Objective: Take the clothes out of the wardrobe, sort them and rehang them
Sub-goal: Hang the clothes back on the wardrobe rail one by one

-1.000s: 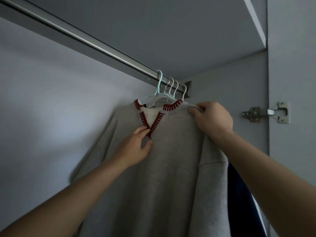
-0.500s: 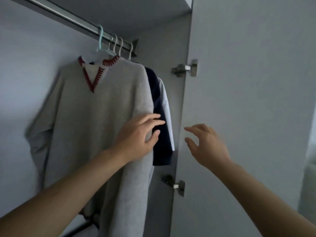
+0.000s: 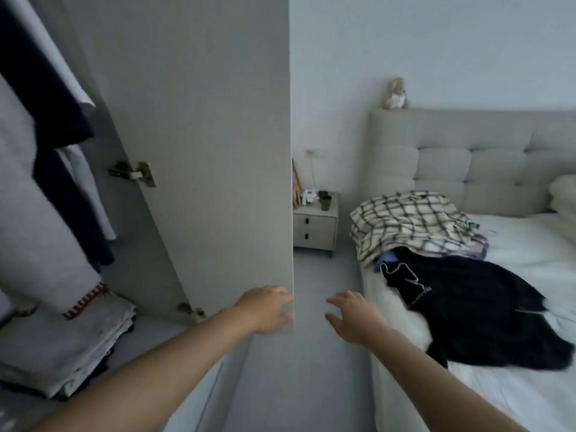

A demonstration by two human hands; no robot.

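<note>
Both hands have come off the grey sweater [image 3: 28, 188] and dropped low; view has swung right, away from the rail toward the bed [image 3: 530, 353]. Sweater hangs at far left inside the wardrobe, dark navy garment [image 3: 59, 126] and a pale one [image 3: 90, 188] just beside it. Folded stack [image 3: 62, 347] sits on the wardrobe floor under them. More clothes are piled on the bed: checked fabric [image 3: 411, 222] on top, black garment [image 3: 486, 310] spread in front (some blue showing between them). Left hand [image 3: 265, 310] is at the lower edge of the open wardrobe door [image 3: 202, 135], fingers loosely curved, grip on nothing; contact with the door edge unclear. Right hand [image 3: 355, 316] hovers over the floor gap between door and bed, fingers spread, grip empty. Nightstand [image 3: 314, 226] stands against the wall behind the door, small items on top. Plush toy [image 3: 396, 93] sits on the padded headboard [image 3: 467, 160].
</note>
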